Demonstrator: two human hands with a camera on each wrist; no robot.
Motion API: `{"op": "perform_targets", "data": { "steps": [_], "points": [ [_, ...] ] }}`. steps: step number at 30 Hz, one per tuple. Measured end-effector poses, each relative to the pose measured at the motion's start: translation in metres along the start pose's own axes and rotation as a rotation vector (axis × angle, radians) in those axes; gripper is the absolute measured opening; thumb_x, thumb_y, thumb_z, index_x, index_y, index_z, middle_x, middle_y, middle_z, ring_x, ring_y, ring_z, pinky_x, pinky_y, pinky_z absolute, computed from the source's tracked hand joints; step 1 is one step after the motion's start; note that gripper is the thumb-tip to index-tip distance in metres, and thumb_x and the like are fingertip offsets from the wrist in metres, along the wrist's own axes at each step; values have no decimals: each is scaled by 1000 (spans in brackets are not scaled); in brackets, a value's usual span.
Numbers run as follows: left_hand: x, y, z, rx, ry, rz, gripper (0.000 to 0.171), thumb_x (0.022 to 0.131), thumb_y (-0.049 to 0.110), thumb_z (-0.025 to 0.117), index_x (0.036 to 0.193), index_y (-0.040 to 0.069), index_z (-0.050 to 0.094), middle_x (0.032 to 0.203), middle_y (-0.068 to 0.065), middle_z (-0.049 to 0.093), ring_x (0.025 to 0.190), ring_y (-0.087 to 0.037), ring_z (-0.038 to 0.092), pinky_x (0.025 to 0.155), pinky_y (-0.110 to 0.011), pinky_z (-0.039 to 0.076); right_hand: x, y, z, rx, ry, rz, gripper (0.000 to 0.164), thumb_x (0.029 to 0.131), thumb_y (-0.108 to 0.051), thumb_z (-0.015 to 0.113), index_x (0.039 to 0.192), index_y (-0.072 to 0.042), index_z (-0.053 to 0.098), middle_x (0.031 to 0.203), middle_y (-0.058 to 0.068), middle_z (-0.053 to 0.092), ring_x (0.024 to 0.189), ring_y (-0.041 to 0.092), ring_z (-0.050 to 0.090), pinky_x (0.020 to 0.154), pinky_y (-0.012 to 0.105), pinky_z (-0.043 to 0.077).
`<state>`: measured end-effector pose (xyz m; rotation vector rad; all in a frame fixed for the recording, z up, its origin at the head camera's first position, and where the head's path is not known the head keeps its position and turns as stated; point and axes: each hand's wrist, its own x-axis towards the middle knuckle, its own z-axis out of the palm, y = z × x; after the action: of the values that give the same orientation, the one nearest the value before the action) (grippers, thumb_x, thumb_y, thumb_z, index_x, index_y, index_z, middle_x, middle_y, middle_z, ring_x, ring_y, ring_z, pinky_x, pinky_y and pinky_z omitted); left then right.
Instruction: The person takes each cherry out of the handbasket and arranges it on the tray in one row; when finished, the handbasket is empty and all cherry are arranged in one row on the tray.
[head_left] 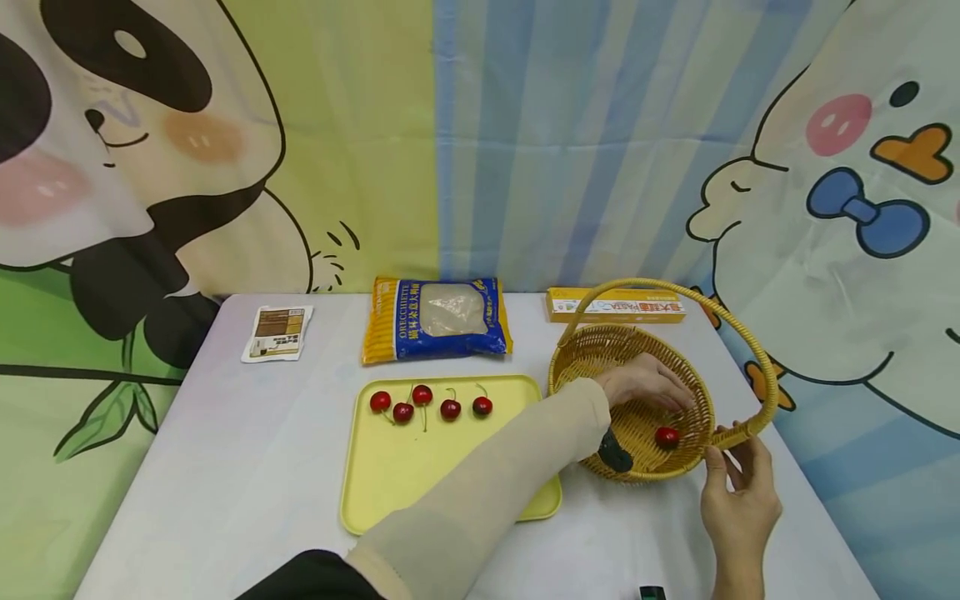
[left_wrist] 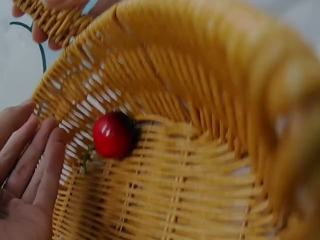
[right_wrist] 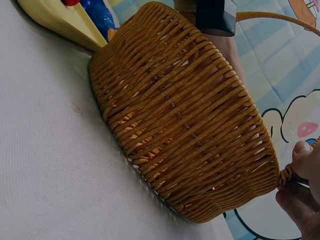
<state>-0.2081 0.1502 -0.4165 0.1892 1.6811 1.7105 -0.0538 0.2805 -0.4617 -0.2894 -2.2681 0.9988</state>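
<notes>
A wicker basket with an arched handle stands at the right of the table, a red cherry lying inside. My left hand reaches over its rim into the bowl. Its fingers extend along the inner wall, beside the cherry and apart from it in the left wrist view. Nothing shows in that palm. At the handle's near right end, my right hand grips the handle base between thumb and fingers, also visible at the edge of the right wrist view.
Left of the basket, a yellow tray bears several cherries in a row; my left sleeve crosses it. Behind are a blue and yellow pasta bag, a yellow box and a small white packet. A printed curtain backs the table.
</notes>
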Motion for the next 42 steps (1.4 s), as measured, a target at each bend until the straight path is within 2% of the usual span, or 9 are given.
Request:
{"op": "perform_targets", "data": {
  "steps": [5, 9, 13, 17, 23, 27, 35, 39, 42],
  "points": [
    [4, -6, 3, 144, -57, 12, 10, 92, 2, 78, 100, -5, 81, 96, -18, 80, 103, -35, 76, 95, -42, 61, -1, 1, 1, 7, 4, -6, 54, 101, -5, 66, 151, -18, 53, 138, 11, 67, 119, -20, 52, 101, 5, 45],
    [6, -7, 5, 449, -154, 7, 14, 92, 8, 81, 104, 3, 83, 92, -4, 81, 89, -16, 76, 83, -27, 62, 0, 1, 0, 21, 10, -14, 53, 100, -3, 67, 150, -14, 54, 136, 14, 67, 118, -19, 52, 100, 5, 46],
    [5, -4, 8, 755, -182, 11, 20, 88, 16, 85, 108, 15, 83, 88, 12, 75, 83, -1, 67, 76, -15, 54, 0, -1, -1, 24, 8, -14, 52, 100, -2, 67, 150, -13, 55, 136, 13, 68, 117, -20, 52, 99, 4, 46],
    [2, -1, 9, 876, -197, -4, 23, 86, 15, 88, 109, 19, 83, 90, 16, 73, 87, 2, 64, 78, -11, 50, 0, -1, 0, 22, 9, -21, 52, 100, -3, 67, 150, -12, 54, 135, 16, 67, 117, -21, 51, 99, 4, 45],
    [0, 2, 10, 920, -220, -47, 30, 85, 12, 88, 113, 22, 82, 94, 16, 74, 86, 2, 65, 79, -13, 52, 0, 0, 0, 16, 6, -21, 53, 101, -4, 67, 151, -16, 54, 136, 16, 67, 119, -19, 52, 100, 4, 45],
    [0, 3, 10, 930, -244, -57, 31, 85, 9, 88, 113, 21, 82, 95, 14, 76, 86, 2, 66, 79, -12, 52, 0, 0, 0, 28, 10, -31, 51, 101, -1, 67, 149, -11, 54, 134, 18, 67, 120, -17, 53, 100, 5, 45],
    [-4, 6, 5, 916, -210, -13, 19, 84, 17, 90, 101, 24, 85, 94, 21, 74, 98, 6, 63, 86, -9, 48, 1, 0, 0, 26, 1, -14, 53, 101, -2, 67, 151, -15, 54, 134, 18, 67, 119, -18, 53, 100, 4, 45],
    [-9, 11, 0, 865, -207, 23, 16, 86, 15, 88, 100, 21, 85, 91, 18, 76, 91, 5, 66, 82, -9, 49, 0, 1, 0, 16, 2, -8, 56, 101, -3, 66, 152, -22, 53, 135, 17, 67, 119, -18, 53, 100, 4, 45],
    [-14, 16, -5, 830, -205, 44, 17, 87, 14, 87, 103, 18, 85, 90, 16, 76, 86, 3, 67, 79, -10, 51, 1, 1, -1, 27, 9, -18, 55, 100, -1, 67, 151, -19, 54, 134, 17, 66, 120, -16, 54, 100, 5, 46]
  ]
}}
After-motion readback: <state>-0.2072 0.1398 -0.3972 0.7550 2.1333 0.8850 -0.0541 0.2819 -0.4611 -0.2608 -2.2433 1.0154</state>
